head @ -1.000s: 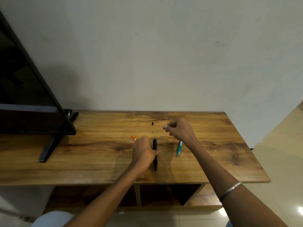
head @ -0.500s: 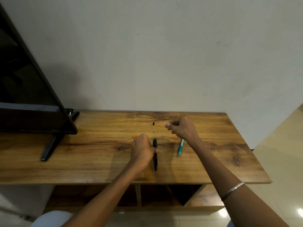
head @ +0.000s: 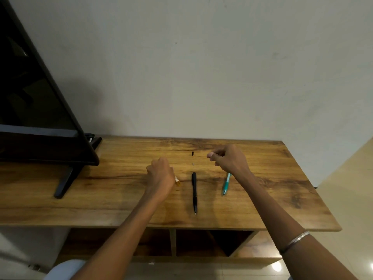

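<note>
Orange plastic pen (head: 177, 181) is seen only as a short amber stub with a pale band, poking out at the lower right of the left hand (head: 161, 175), a little left of the frame's centre. The orange plastic pen is gripped in that hand's fist, with the fingers curled tightly round it, and the rest of its barrel is hidden. The fist is held low over the brown wood-grain tabletop (head: 121, 199); whether it touches the wood cannot be told. The right hand (head: 230, 161) is raised right of centre, its fingers curled narrow and the thumb and forefinger tips brought together; whether anything is pinched there cannot be told. A slim black click pen (head: 194, 190) is laid flat between the two hands, its tip pointed towards the lower edge of the frame. A teal and white pen (head: 226, 184) is laid beneath the right wrist and partly covered by it. Above the black pen, a tiny grey piece (head: 193, 164) and a tiny black piece (head: 192, 153) are set in line. A thin silver bangle (head: 296, 240) is worn on the right forearm at lower right. The upper left is filled by a black flat screen on a stand (head: 40, 118).
</note>
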